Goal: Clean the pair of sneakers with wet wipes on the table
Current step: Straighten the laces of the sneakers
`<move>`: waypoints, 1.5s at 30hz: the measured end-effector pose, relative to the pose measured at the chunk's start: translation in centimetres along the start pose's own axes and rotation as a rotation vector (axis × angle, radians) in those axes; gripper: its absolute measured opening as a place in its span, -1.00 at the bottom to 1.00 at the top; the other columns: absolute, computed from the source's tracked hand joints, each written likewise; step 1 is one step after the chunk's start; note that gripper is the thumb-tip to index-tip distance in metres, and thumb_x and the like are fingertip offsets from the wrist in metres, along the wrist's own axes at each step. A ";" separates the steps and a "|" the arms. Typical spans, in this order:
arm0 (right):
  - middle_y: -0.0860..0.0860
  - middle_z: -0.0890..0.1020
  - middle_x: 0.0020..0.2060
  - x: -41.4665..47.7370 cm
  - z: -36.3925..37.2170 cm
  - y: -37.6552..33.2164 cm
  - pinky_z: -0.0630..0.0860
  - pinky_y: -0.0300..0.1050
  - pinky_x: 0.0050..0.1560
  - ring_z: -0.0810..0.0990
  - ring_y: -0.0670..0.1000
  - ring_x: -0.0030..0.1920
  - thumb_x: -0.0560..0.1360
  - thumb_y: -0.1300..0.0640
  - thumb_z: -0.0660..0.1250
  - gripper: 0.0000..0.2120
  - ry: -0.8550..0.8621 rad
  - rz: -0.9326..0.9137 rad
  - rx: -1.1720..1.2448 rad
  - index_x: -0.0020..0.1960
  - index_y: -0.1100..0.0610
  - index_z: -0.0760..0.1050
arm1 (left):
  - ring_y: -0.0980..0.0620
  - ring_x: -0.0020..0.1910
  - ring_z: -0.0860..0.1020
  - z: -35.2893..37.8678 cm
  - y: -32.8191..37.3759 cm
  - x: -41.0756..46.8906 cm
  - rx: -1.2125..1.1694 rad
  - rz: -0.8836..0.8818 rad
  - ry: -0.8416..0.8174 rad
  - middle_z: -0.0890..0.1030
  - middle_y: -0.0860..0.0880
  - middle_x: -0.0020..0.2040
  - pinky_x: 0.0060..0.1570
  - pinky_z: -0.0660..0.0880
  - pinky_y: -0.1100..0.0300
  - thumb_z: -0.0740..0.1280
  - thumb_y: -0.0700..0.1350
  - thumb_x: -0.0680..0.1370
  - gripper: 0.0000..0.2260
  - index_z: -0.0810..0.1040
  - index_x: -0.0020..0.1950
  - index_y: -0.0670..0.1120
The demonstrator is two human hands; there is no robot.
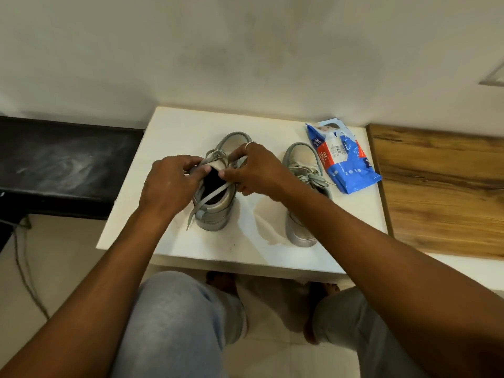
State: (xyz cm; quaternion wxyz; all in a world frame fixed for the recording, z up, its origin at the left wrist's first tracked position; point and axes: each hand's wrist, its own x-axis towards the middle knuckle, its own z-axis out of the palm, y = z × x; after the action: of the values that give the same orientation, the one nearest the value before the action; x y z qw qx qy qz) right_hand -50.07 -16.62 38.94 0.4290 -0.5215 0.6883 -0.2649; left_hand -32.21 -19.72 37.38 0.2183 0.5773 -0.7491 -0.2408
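Note:
Two grey sneakers stand on a small white table (pixel 180 126), toes toward the wall. My left hand (pixel 170 182) grips the lace side of the left sneaker (pixel 215 214) at its opening. On that shoe's other side my right hand (pixel 255 170) pinches its laces near the tongue. One loose lace (pixel 195 210) hangs down over the heel. The right sneaker (pixel 301 230) stands untouched, partly behind my right forearm. A blue wet wipes pack (pixel 341 156) lies at the table's back right, next to that shoe.
A white wall rises just behind the table. A wooden surface (pixel 441 192) adjoins it on the right, a black ledge (pixel 68 162) on the left. A cable (pixel 26 268) runs down the floor at left. My knees and bare feet are under the front edge.

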 end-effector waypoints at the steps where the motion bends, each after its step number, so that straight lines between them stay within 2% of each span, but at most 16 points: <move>1: 0.17 0.68 -0.22 -0.1 -0.5 0.1 0.67 0.07 -0.21 0.68 0.08 -0.30 0.39 0.08 0.55 -0.58 -0.038 0.004 0.050 0.16 0.14 0.49 | 0.02 0.03 0.61 0.0 -0.2 0.0 0.006 -0.006 0.007 0.67 0.00 0.07 -0.03 0.47 0.22 0.34 0.11 0.53 -0.68 0.62 0.20 -0.02; 4: 0.23 0.68 -0.21 -0.5 -1.7 0.2 0.64 0.08 -0.17 0.65 0.09 -0.29 0.41 0.22 0.52 -0.61 -0.104 0.000 0.133 0.19 0.18 0.48 | 0.04 -0.09 0.62 0.3 -0.5 -0.3 0.023 -0.015 0.004 0.70 -0.01 -0.03 -0.12 0.53 0.17 0.30 0.19 0.52 -0.64 0.66 0.13 -0.02; 7: 0.21 0.68 -0.15 -0.7 -2.3 0.4 0.66 0.05 -0.15 0.68 0.11 -0.21 0.48 0.19 0.46 -0.68 -0.101 0.006 0.124 0.19 0.15 0.48 | 0.04 -0.26 0.59 0.4 -0.7 -0.7 0.029 -0.055 -0.022 0.68 0.00 -0.23 -0.25 0.54 0.11 0.26 0.29 0.50 -0.57 0.69 -0.07 -0.04; 9: 0.15 0.67 -0.16 -0.6 -2.6 0.6 0.68 0.03 -0.16 0.66 0.08 -0.24 0.52 0.14 0.40 -0.75 -0.085 0.032 0.118 0.18 0.12 0.49 | 0.01 -0.41 0.51 0.3 -0.7 -0.7 0.037 -0.083 -0.048 0.57 -0.03 -0.41 -0.39 0.42 0.12 0.22 0.33 0.49 -0.46 0.60 -0.30 -0.13; 11: 0.08 0.61 -0.23 -0.5 -3.0 0.8 0.68 0.01 -0.20 0.60 0.02 -0.30 0.55 0.12 0.36 -0.82 -0.059 0.061 0.117 0.13 0.12 0.52 | 0.01 -0.46 0.40 -0.1 -0.6 -0.9 0.022 -0.128 -0.069 0.50 -0.12 -0.44 -0.44 0.27 0.19 0.22 0.31 0.49 -0.41 0.51 -0.34 -0.23; 14: 0.08 0.54 -0.27 -0.7 -3.9 0.9 0.62 -0.18 -0.36 0.50 -0.01 -0.34 0.56 0.04 0.33 -0.86 -0.008 0.087 0.061 0.01 0.11 0.56 | 0.07 -0.40 0.45 -1.1 -1.0 -0.9 -0.079 -0.205 -0.083 0.56 0.05 -0.36 -0.41 0.30 0.25 0.25 0.28 0.50 -0.47 0.62 -0.21 -0.20; 16: 0.04 0.52 -0.36 -0.9 -4.7 0.9 0.48 -0.29 -0.48 0.47 -0.05 -0.41 0.56 -0.08 0.32 -0.76 0.017 0.077 -0.139 -0.07 0.10 0.59 | 0.11 -0.27 0.51 -1.7 -1.9 -0.9 -0.152 -0.258 -0.096 0.59 0.13 -0.25 -0.32 0.35 0.25 0.24 0.29 0.50 -0.49 0.64 -0.17 -0.16; 20: 0.00 0.54 -0.41 -0.8 -5.4 1.1 0.32 -0.28 -0.43 0.46 -0.07 -0.42 0.53 -0.16 0.33 -0.64 0.030 0.035 -0.374 -0.13 0.13 0.65 | -0.05 -0.08 0.59 -2.5 -4.6 -0.8 -0.321 -0.415 -0.058 0.67 -0.04 -0.15 -0.05 0.47 0.08 0.26 0.39 0.42 -0.50 0.65 -0.24 -0.03; 23: 0.06 0.60 -0.31 -0.3 -4.9 1.4 0.36 -0.24 -0.35 0.49 -0.05 -0.34 0.54 -0.13 0.31 -0.61 0.093 0.022 -0.516 -0.08 0.21 0.63 | -0.11 -0.10 0.57 -2.0 -5.4 -1.2 -0.227 -0.450 -0.063 0.65 -0.10 -0.14 -0.14 0.44 0.06 0.28 0.32 0.46 -0.55 0.64 -0.24 -0.06; 26: 0.10 0.64 -0.23 -0.4 -4.7 1.4 0.38 -0.23 -0.30 0.52 -0.03 -0.29 0.56 -0.12 0.30 -0.61 0.100 0.023 -0.541 -0.06 0.22 0.62 | -0.16 -0.09 0.59 -1.4 -5.2 -1.7 -0.238 -0.440 -0.058 0.66 -0.11 -0.15 -0.05 0.50 -0.04 0.26 0.32 0.47 -0.55 0.65 -0.22 -0.04; 30: 0.05 0.65 -0.24 -1.2 -5.2 1.2 0.43 -0.22 -0.23 0.56 -0.02 -0.25 0.56 -0.19 0.25 -0.58 0.063 0.003 -0.368 -0.13 0.16 0.61 | -0.02 -0.01 0.62 -1.6 -5.3 -1.7 -0.439 -0.434 -0.049 0.68 0.02 -0.10 0.09 0.48 -0.02 0.24 0.37 0.45 -0.54 0.65 -0.19 -0.01; 34: -0.04 0.70 -0.15 -0.9 -5.0 1.3 0.56 -0.05 0.05 0.66 -0.03 -0.04 0.53 -0.18 0.31 -0.58 0.096 0.024 0.102 -0.04 0.19 0.64 | 0.00 0.09 0.62 -2.4 -4.3 -1.1 -0.785 -0.345 0.029 0.68 -0.03 0.04 0.11 0.49 0.01 0.24 0.21 0.54 -0.67 0.58 -0.23 0.01; 38: -0.02 0.71 0.01 0.1 -3.8 0.7 0.43 0.02 0.21 0.67 -0.04 0.07 0.57 -0.12 0.25 -0.56 -0.013 0.008 0.476 0.03 0.26 0.62 | -0.08 0.18 0.58 -3.2 -2.6 -0.1 -1.053 -0.222 -0.026 0.64 -0.09 0.15 0.11 0.45 0.02 0.12 0.08 0.64 -0.66 0.51 -0.21 -0.05; 41: 0.12 0.68 0.07 0.6 -3.0 0.3 0.43 0.08 0.28 0.64 0.11 0.10 0.60 -0.07 0.21 -0.68 -0.111 -0.021 0.684 -0.10 0.10 0.63 | -0.13 0.16 0.59 -3.1 -2.1 0.6 -1.020 -0.174 -0.099 0.63 -0.10 0.15 0.12 0.46 -0.01 0.12 -0.04 0.65 -0.74 0.59 0.08 -0.07; 43: 0.15 0.66 0.06 0.8 -2.7 0.4 0.40 0.13 0.33 0.62 0.13 0.07 0.60 0.04 0.17 -0.70 -0.153 -0.042 0.793 0.08 0.17 0.60 | -0.13 0.14 0.60 -3.1 -1.9 0.8 -0.928 -0.104 -0.130 0.62 -0.07 0.19 0.12 0.48 -0.02 0.17 -0.20 0.62 -0.74 0.53 0.27 -0.06; 45: 0.14 0.64 0.07 1.3 -2.5 0.5 0.44 0.12 0.27 0.60 0.12 0.02 0.54 0.24 0.12 -0.67 -0.157 -0.055 0.802 0.21 0.22 0.55 | -0.08 0.10 0.63 -3.1 -1.7 0.9 -0.791 -0.023 -0.152 0.61 -0.01 0.20 0.09 0.51 0.01 0.21 -0.38 0.56 -0.56 0.45 0.37 -0.03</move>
State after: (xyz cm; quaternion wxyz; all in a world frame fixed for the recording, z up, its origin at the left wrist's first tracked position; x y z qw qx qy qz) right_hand -52.54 -17.86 39.37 0.6422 -0.3499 0.4815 -0.4830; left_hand -29.30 -21.25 38.82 0.3650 0.4377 -0.6061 -0.5548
